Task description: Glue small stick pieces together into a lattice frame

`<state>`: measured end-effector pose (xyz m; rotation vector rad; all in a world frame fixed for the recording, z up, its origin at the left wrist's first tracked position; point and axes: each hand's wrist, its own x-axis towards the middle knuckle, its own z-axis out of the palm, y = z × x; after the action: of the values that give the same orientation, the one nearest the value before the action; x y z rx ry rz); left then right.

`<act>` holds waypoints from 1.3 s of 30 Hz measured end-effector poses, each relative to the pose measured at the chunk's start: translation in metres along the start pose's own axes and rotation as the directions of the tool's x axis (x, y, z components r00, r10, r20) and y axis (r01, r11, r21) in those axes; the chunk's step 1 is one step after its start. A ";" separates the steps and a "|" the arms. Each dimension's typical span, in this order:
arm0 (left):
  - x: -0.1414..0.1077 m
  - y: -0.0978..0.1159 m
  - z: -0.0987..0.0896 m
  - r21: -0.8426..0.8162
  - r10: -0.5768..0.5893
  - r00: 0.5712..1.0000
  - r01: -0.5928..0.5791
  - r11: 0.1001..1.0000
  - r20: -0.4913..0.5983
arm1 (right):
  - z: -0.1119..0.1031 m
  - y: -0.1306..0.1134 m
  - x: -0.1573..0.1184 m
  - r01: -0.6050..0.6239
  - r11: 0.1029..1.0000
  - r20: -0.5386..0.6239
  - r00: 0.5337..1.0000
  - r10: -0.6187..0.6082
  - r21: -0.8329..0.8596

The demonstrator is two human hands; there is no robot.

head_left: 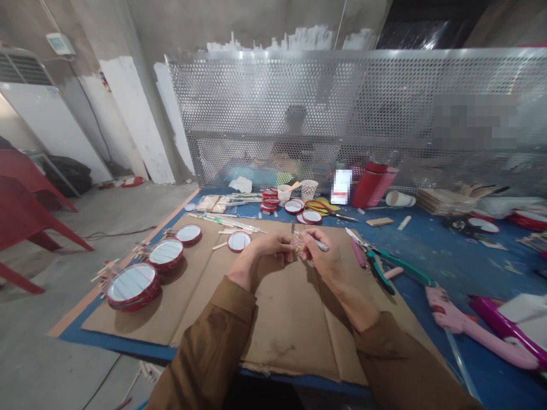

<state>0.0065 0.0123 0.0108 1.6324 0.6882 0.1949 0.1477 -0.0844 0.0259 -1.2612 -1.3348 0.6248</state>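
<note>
- We see the left hand (269,246) pinching a flat wooden stick (293,239), held upright above the cardboard sheet (277,319) on the bench (448,262).
- The right hand (318,253) meets it just beside, fingers closed around a slim pale tool (318,245) that points right; what kind of tool it is, we cannot tell.
- A small light bundle sits between the two hands, touching the stick; too small to make out.
- We judge the stick light, stiff across its width yet thin enough to snap if bent. Dry wood should not slip.
- Best hold, in our view: on the flat faces near the lower end, thumb against forefinger, leaving the top free.
- Round red-rimmed mirrors (132,283) lie along the left edge of the cardboard, well apart from the hands; one more (239,240) lies near the left hand.
- Green-handled pliers (391,267) lie to the right on the blue surface.
</note>
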 end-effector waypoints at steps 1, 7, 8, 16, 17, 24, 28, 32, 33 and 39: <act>0.000 0.000 0.000 0.005 0.005 1.000 -0.005 1.000 0.001 | 0.000 0.001 0.000 0.001 1.000 -0.002 1.000 -0.001 0.004; 0.004 -0.005 -0.003 0.084 0.007 1.000 -0.007 0.996 0.008 | 0.000 0.000 0.000 0.002 1.000 -0.013 1.000 -0.002 0.012; 0.004 -0.005 -0.003 0.096 0.009 1.000 -0.009 0.995 0.005 | -0.001 0.000 0.000 0.002 1.000 -0.023 1.000 -0.001 0.021; 0.005 -0.009 -0.005 0.182 0.024 1.000 -0.022 0.983 -0.010 | -0.001 0.000 -0.001 0.049 0.996 -0.038 0.998 -0.052 -0.079; 0.005 -0.010 -0.005 0.181 0.030 1.000 -0.028 0.983 -0.009 | -0.001 -0.001 -0.001 0.052 0.994 -0.036 0.998 -0.056 -0.093; 0.005 -0.009 -0.004 0.169 0.021 1.000 -0.019 0.985 -0.014 | -0.001 -0.004 0.000 0.072 0.984 -0.024 0.997 -0.076 -0.162; 0.006 -0.009 -0.003 0.156 0.011 1.000 -0.008 0.988 -0.017 | -0.002 -0.005 0.000 0.077 0.980 -0.013 0.997 -0.080 -0.185; 0.006 -0.010 -0.004 0.138 0.018 1.000 -0.017 0.990 -0.006 | -0.002 -0.004 0.000 0.060 0.986 -0.019 0.998 -0.064 -0.156; 0.006 -0.010 -0.005 0.128 0.015 1.000 -0.014 0.992 -0.007 | -0.002 -0.004 0.000 0.060 0.987 -0.022 0.998 -0.064 -0.152; 0.004 -0.008 -0.003 0.090 0.003 1.000 -0.002 0.996 -0.012 | -0.002 -0.005 -0.001 0.038 0.990 -0.031 0.999 -0.043 -0.137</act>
<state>0.0053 0.0172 0.0034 1.7197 0.7129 0.1781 0.1482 -0.0870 0.0303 -1.3459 -1.3903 0.4880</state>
